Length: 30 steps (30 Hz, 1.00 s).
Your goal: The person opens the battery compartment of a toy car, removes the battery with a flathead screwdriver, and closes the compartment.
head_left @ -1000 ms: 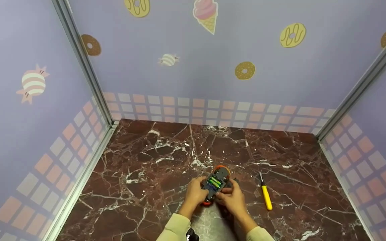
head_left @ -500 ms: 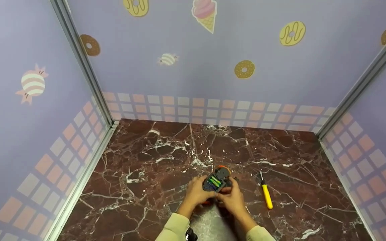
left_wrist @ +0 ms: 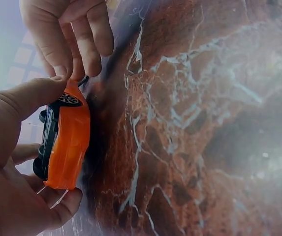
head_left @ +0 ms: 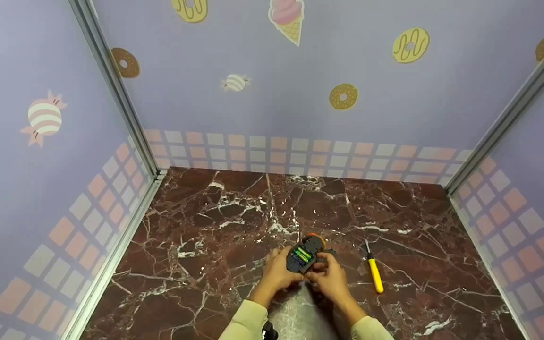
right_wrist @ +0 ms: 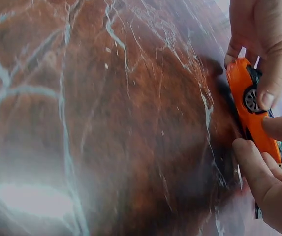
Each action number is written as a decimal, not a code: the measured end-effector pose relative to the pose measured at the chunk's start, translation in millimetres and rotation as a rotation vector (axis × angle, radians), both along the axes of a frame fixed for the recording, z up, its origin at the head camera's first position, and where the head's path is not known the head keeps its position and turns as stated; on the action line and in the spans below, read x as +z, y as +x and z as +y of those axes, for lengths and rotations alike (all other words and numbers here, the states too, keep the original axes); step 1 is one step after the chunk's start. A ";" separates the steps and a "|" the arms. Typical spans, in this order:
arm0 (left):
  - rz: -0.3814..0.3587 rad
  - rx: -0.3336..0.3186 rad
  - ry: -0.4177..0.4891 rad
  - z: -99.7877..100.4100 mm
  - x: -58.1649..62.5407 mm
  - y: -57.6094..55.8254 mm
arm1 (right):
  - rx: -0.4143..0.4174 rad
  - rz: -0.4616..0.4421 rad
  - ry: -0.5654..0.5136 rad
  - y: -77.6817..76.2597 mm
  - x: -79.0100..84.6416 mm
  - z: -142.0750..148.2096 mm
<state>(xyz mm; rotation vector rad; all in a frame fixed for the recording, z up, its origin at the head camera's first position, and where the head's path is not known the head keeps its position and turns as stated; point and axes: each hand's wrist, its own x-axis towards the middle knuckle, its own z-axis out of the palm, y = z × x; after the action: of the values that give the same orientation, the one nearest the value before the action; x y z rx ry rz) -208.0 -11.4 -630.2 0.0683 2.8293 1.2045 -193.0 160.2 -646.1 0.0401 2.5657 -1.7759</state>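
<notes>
Marbled surface (head_left: 196,293), hands (head_left: 277,274) (head_left: 332,279) holding car (left_wrist: 71,145) (orange), underside up — screwdriver (head_left: 375,273) nearby

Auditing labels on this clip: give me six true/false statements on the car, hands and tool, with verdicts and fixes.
1. The left hand grips the toy car. True.
2. The toy car's body is blue. False: it is orange.
3. Fingers of the right hand touch the toy car. True.
4. The yellow-handled screwdriver lies to the right of both hands. True.
5. The screwdriver's handle points away from the person. False: the handle is the end nearer the person.
6. A cover hides the toy car's batteries. False: green batteries show in its underside.
</notes>
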 end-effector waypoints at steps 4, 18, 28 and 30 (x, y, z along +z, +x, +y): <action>0.002 0.012 -0.031 0.6 0.3 -1.0 | 0.013 0.076 0.052 -3.5 3.6 6.3; 0.027 0.023 -0.065 3.3 -2.6 -0.3 | 0.068 0.166 0.124 -19.1 15.5 13.5; 0.038 0.017 -0.048 2.9 -3.2 0.4 | 0.079 0.257 0.247 -28.5 12.7 12.7; 0.038 0.019 -0.047 3.1 -3.9 0.1 | 0.091 0.285 0.259 -29.4 12.2 11.8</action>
<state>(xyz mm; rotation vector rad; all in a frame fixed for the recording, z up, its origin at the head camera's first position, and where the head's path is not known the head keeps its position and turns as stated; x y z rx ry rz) -207.9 -8.3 -634.1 0.0627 2.8959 1.1513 -222.4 172.0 -633.9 -0.3438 2.9230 -1.5048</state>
